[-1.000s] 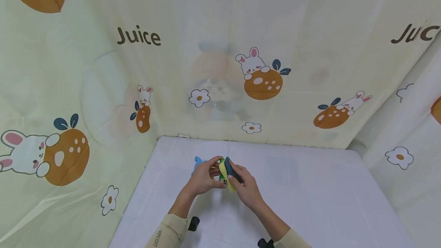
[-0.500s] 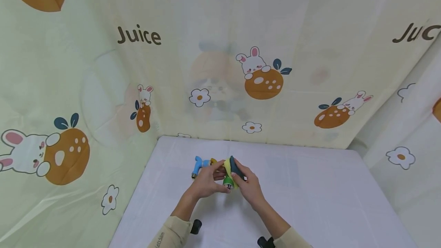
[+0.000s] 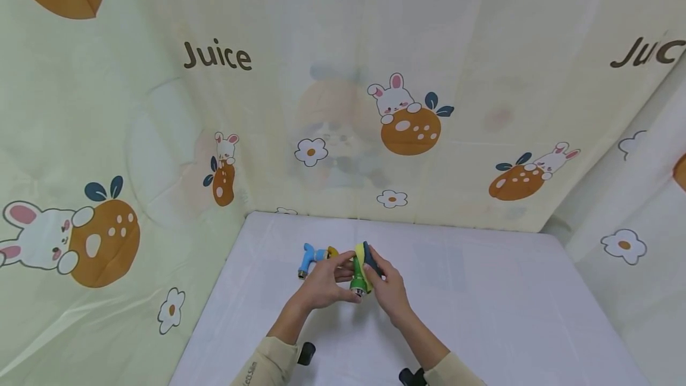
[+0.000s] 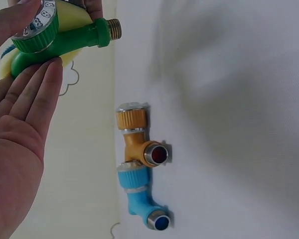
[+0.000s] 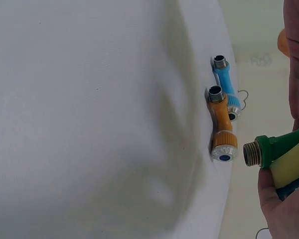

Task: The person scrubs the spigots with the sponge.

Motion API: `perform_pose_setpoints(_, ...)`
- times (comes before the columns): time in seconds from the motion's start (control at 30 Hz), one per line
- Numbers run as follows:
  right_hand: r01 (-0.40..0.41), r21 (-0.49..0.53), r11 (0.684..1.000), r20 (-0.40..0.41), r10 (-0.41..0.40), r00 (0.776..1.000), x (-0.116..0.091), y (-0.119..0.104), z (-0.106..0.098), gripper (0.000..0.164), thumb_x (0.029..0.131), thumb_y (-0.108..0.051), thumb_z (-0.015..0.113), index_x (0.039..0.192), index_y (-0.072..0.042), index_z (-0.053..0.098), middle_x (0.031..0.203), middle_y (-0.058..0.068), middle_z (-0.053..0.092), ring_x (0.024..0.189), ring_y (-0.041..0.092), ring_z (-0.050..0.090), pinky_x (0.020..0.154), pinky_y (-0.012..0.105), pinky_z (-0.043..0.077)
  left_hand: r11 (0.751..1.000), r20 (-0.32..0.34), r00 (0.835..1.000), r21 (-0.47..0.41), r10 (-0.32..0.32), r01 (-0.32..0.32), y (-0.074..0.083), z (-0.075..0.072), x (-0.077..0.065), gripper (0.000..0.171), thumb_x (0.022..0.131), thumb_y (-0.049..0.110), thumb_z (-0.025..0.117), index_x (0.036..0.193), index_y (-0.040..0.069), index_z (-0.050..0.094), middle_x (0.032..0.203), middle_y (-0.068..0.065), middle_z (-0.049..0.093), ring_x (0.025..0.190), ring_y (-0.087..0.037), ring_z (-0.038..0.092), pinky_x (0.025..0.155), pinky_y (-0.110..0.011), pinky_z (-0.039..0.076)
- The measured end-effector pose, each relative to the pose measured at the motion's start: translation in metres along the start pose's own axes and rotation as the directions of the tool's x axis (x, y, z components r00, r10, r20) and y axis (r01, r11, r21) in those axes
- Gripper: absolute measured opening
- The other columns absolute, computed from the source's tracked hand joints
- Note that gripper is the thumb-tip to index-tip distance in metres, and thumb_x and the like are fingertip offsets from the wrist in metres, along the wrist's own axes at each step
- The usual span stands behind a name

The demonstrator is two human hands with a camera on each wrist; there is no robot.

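My left hand (image 3: 320, 286) grips a green angle valve (image 4: 72, 44), thumb on its clear-capped knob and fingers under its body. A threaded metal end sticks out from the valve, seen in both wrist views. With my right hand (image 3: 390, 293) I hold a two-layer sponge (image 3: 370, 260), yellow on one face and dark blue on the other. Its yellow face lies against the green valve's side. On the table beyond the left hand lie a blue valve (image 4: 139, 196) and an orange valve (image 4: 133, 142), side by side in the left wrist view.
A white-covered table (image 3: 482, 302) spreads below the hands. Behind it and at both sides hang pale curtains (image 3: 343, 28) printed with rabbits, oranges and flowers. Black wrist-camera mounts (image 3: 306, 353) stick out near the sleeves.
Both hands have shifted slightly right, uncovering the blue valve and part of the orange one. More of the green valve now shows, its end pointing down toward me, with the sponge along its side.
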State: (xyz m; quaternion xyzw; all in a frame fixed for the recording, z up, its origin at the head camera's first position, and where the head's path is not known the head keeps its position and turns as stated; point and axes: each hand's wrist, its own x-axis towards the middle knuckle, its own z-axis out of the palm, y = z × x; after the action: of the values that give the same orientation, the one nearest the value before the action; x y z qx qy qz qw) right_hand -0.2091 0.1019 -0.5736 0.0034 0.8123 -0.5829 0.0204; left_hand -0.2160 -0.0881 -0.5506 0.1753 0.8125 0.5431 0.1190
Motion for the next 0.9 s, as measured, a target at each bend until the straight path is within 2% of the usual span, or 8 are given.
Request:
perform_pose_setpoints(0.1,-0.017,0.012,1.0,-0.005,0.017,1.0,0.0,0.0,-0.001,0.055,0.106,-0.036,0.06,0.158,-0.032,0.045,0.155,0.012,0.051,0.13,0.03,0.053,0.091,0.032,0.047,1.0,0.006,1.0,-0.003,-0.006,0.006,0.0,0.001,0.001,0.096,0.074,0.008,0.094,0.157,0.013,0.045,0.128,-0.003,0.067,0.124,-0.026,0.069,0.102,-0.035,0.058)
perform_pose_setpoints(0.3,-0.022,0.016,1.0,-0.026,0.022,0.999,0.001,0.003,-0.004,0.055,0.105,-0.037,0.062,0.157,-0.032,0.046,0.152,0.013,0.053,0.125,0.03,0.054,0.084,0.029,0.048,1.0,0.034,0.999,-0.027,0.001,0.0,0.0,0.0,0.0,0.094,0.074,0.011,0.095,0.155,0.019,0.049,0.129,-0.002,0.068,0.122,-0.023,0.07,0.1,-0.033,0.059)
perform_pose_setpoints(0.47,-0.007,-0.005,1.0,-0.047,0.007,0.999,0.001,0.004,-0.006,0.055,0.104,-0.04,0.062,0.156,-0.028,0.049,0.149,0.014,0.056,0.128,0.032,0.055,0.091,0.035,0.048,0.998,0.056,0.998,-0.065,0.001,0.003,0.004,-0.002,-0.002,0.093,0.074,0.011,0.095,0.154,0.021,0.05,0.13,-0.004,0.071,0.12,-0.022,0.071,0.097,-0.03,0.06)
perform_pose_setpoints(0.63,-0.028,-0.032,0.999,-0.068,0.026,0.997,0.001,0.013,-0.006,0.053,0.105,-0.037,0.063,0.155,-0.024,0.051,0.145,0.015,0.058,0.123,0.03,0.055,0.095,0.039,0.046,0.998,0.074,0.997,-0.057,0.008,-0.003,0.006,-0.006,-0.001,0.093,0.074,0.015,0.096,0.154,0.019,0.048,0.128,-0.004,0.072,0.119,-0.021,0.072,0.101,-0.036,0.059)
perform_pose_setpoints(0.77,-0.027,-0.018,0.999,-0.096,0.025,0.995,-0.001,0.019,-0.007,0.054,0.106,-0.037,0.059,0.157,-0.025,0.047,0.148,0.013,0.056,0.125,0.03,0.053,0.095,0.037,0.047,0.998,0.029,1.0,-0.059,-0.002,0.004,0.005,-0.012,0.0,0.094,0.076,0.023,0.095,0.155,0.016,0.045,0.133,-0.004,0.069,0.122,-0.022,0.07,0.106,-0.044,0.056)
perform_pose_setpoints(0.9,0.092,0.042,0.995,-0.143,-0.085,0.986,-0.007,0.02,-0.006,0.049,0.109,-0.033,0.054,0.157,-0.023,0.047,0.148,0.01,0.056,0.124,0.026,0.055,0.094,0.032,0.051,0.988,-0.077,0.997,-0.156,-0.03,0.017,0.003,-0.021,0.002,0.096,0.077,0.024,0.094,0.155,0.012,0.04,0.138,-0.007,0.065,0.127,-0.026,0.066,0.109,-0.048,0.054)
